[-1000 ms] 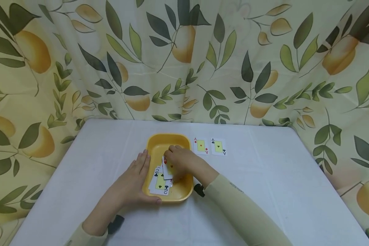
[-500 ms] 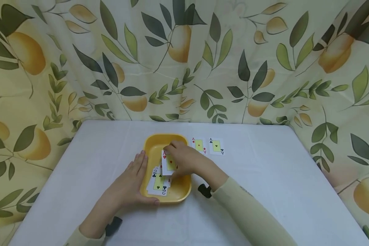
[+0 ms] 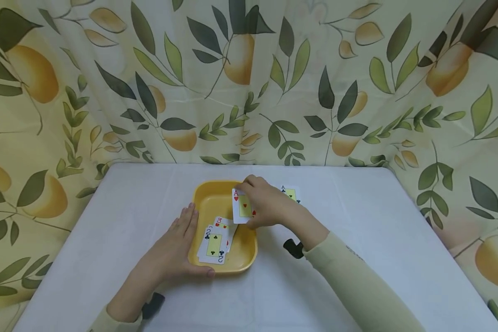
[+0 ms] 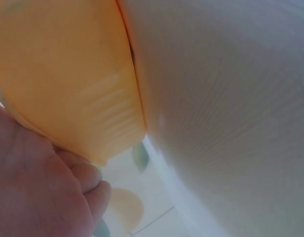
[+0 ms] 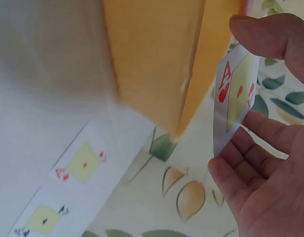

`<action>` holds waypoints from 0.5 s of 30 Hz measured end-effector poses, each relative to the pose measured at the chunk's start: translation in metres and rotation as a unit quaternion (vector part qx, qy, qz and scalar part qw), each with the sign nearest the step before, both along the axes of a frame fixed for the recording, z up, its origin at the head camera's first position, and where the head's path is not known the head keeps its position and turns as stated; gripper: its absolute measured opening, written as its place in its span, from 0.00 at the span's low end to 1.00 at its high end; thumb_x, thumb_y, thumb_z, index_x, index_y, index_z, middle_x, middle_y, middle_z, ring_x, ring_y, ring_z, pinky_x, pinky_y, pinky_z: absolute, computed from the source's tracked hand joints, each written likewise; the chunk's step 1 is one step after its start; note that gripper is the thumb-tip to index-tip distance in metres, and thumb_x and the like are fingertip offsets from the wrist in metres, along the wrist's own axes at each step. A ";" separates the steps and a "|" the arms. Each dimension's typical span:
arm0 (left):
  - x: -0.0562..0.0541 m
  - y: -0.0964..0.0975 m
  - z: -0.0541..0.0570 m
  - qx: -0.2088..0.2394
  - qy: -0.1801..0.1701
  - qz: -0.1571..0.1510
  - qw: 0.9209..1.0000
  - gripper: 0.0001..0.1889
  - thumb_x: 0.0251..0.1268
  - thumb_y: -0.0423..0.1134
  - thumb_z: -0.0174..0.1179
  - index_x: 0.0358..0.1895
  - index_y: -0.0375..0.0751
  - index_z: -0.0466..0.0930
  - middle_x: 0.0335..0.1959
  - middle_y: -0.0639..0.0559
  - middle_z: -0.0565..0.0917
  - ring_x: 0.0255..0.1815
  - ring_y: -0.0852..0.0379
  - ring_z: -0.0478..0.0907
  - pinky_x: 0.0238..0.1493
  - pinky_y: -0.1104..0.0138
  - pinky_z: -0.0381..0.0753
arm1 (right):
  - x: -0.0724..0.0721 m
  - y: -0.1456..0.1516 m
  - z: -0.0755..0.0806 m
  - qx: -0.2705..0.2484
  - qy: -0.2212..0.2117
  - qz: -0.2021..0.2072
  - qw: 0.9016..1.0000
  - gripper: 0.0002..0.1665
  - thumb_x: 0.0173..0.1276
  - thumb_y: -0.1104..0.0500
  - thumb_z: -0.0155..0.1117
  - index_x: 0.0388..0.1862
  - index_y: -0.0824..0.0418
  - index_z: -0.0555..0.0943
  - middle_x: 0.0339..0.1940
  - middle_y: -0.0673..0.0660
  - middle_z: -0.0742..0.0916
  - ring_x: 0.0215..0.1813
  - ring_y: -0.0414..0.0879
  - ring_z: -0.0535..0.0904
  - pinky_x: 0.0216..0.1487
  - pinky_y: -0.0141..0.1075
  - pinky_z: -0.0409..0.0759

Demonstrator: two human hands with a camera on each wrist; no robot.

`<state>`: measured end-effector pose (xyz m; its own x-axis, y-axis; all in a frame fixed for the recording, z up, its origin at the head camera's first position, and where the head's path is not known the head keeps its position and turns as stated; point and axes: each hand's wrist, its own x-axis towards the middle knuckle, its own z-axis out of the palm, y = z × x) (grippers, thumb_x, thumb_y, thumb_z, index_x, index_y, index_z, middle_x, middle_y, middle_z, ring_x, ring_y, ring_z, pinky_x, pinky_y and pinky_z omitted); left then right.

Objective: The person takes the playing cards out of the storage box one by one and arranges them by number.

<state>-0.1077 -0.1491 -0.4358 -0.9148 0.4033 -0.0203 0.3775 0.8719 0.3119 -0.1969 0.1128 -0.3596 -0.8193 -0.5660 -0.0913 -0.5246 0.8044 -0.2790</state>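
Observation:
My right hand point(image 3: 267, 203) pinches an ace of hearts playing card point(image 3: 242, 206) by its edges, above the right side of a yellow tray point(image 3: 207, 190). In the right wrist view the thumb is at one edge of the ace of hearts point(image 5: 236, 91) and the fingers at the other. Along the tray's left rim lies my left hand point(image 3: 174, 251), fingers extended and thumb by the front corner. Inside the tray, a two of clubs point(image 3: 214, 246) overlaps a red heart card point(image 3: 223, 222) and others beneath.
On the white table point(image 3: 348, 216), right of the tray, an ace of clubs point(image 3: 290, 192) lies face up, partly covered by my right hand. Beside it the ace of diamonds point(image 5: 84, 163) shows in the right wrist view. A patterned curtain point(image 3: 216, 92) hangs behind the table.
My right hand has lifted the ace of hearts off the other cards and carried it right and farther back, uncovering a red heart card. The left hand stays at the rim.

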 end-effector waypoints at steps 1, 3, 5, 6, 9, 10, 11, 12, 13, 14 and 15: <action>0.000 0.000 0.000 0.000 -0.002 0.001 1.000 0.79 0.31 0.87 0.59 0.80 0.35 0.38 0.83 0.43 0.36 0.83 0.45 0.37 0.80 0.51 0.49 | 0.000 0.002 0.000 0.002 0.002 -0.003 1.000 0.55 0.43 0.49 0.84 0.72 0.55 0.70 0.63 0.53 0.73 0.56 0.45 0.68 0.57 0.34 0.80; 0.000 0.000 -0.001 0.000 -0.004 0.003 1.000 0.79 0.30 0.88 0.58 0.81 0.35 0.38 0.83 0.43 0.35 0.83 0.45 0.37 0.80 0.52 0.49 | -0.002 0.007 0.000 0.005 0.006 -0.006 1.000 0.56 0.42 0.50 0.84 0.72 0.55 0.70 0.63 0.53 0.74 0.56 0.46 0.69 0.57 0.36 0.81; 0.000 0.000 -0.002 -0.001 -0.005 0.005 1.000 0.79 0.30 0.89 0.57 0.81 0.36 0.38 0.83 0.44 0.35 0.83 0.46 0.36 0.80 0.52 0.49 | -0.003 0.013 0.001 0.009 0.011 -0.009 1.000 0.56 0.41 0.50 0.84 0.72 0.55 0.70 0.63 0.54 0.74 0.56 0.47 0.69 0.56 0.37 0.82; 0.000 0.000 -0.002 -0.002 -0.005 0.005 1.000 0.79 0.30 0.89 0.57 0.81 0.36 0.38 0.83 0.44 0.35 0.83 0.46 0.36 0.80 0.52 0.49 | -0.004 0.017 0.001 0.010 0.014 -0.009 1.000 0.56 0.41 0.50 0.84 0.72 0.56 0.70 0.63 0.54 0.74 0.56 0.47 0.69 0.56 0.37 0.81; 0.001 0.001 -0.002 -0.002 -0.008 0.008 1.000 0.79 0.30 0.88 0.58 0.81 0.36 0.38 0.83 0.44 0.35 0.83 0.46 0.36 0.80 0.52 0.49 | -0.006 0.026 0.000 0.009 0.016 -0.014 1.000 0.56 0.40 0.51 0.84 0.72 0.57 0.70 0.63 0.54 0.73 0.57 0.47 0.69 0.57 0.37 0.81; 0.001 0.001 -0.001 -0.003 -0.007 0.007 1.000 0.79 0.30 0.88 0.58 0.81 0.36 0.38 0.83 0.44 0.35 0.83 0.46 0.36 0.80 0.52 0.49 | -0.006 0.029 0.000 0.009 0.014 -0.017 1.000 0.56 0.40 0.51 0.84 0.72 0.57 0.70 0.63 0.54 0.73 0.57 0.47 0.69 0.57 0.38 0.81; 0.001 0.001 0.000 -0.002 -0.007 0.006 1.000 0.79 0.30 0.87 0.59 0.81 0.35 0.37 0.83 0.44 0.35 0.83 0.46 0.36 0.80 0.52 0.49 | -0.007 0.031 -0.001 0.007 0.013 -0.021 1.000 0.56 0.41 0.52 0.84 0.72 0.57 0.70 0.63 0.54 0.73 0.57 0.48 0.69 0.58 0.38 0.81; 0.001 0.001 0.000 -0.001 -0.006 0.005 1.000 0.79 0.30 0.87 0.60 0.81 0.35 0.37 0.83 0.44 0.35 0.83 0.46 0.36 0.80 0.52 0.49 | -0.008 0.034 -0.002 0.006 0.013 -0.023 1.000 0.56 0.41 0.52 0.84 0.72 0.57 0.70 0.63 0.54 0.73 0.57 0.48 0.69 0.58 0.38 0.81; 0.001 0.000 0.000 0.000 -0.004 0.003 1.000 0.79 0.31 0.86 0.61 0.80 0.35 0.38 0.83 0.43 0.35 0.83 0.45 0.36 0.80 0.51 0.49 | -0.009 0.037 -0.003 0.004 0.012 -0.025 1.000 0.56 0.41 0.53 0.84 0.72 0.57 0.70 0.63 0.55 0.73 0.57 0.48 0.69 0.59 0.39 0.80; 0.001 0.000 0.000 0.000 -0.004 0.002 1.000 0.79 0.31 0.86 0.61 0.80 0.34 0.37 0.83 0.43 0.35 0.83 0.45 0.36 0.80 0.51 0.49 | -0.010 0.039 -0.005 0.003 0.011 -0.027 1.000 0.56 0.41 0.53 0.84 0.72 0.58 0.70 0.64 0.55 0.73 0.58 0.48 0.69 0.59 0.39 0.80; 0.001 0.000 -0.001 0.000 -0.003 0.001 1.000 0.79 0.31 0.86 0.61 0.80 0.34 0.37 0.83 0.43 0.34 0.83 0.45 0.36 0.80 0.51 0.49 | -0.010 0.041 -0.006 0.004 0.010 -0.031 0.999 0.56 0.41 0.53 0.84 0.72 0.58 0.70 0.64 0.55 0.73 0.58 0.48 0.69 0.60 0.40 0.80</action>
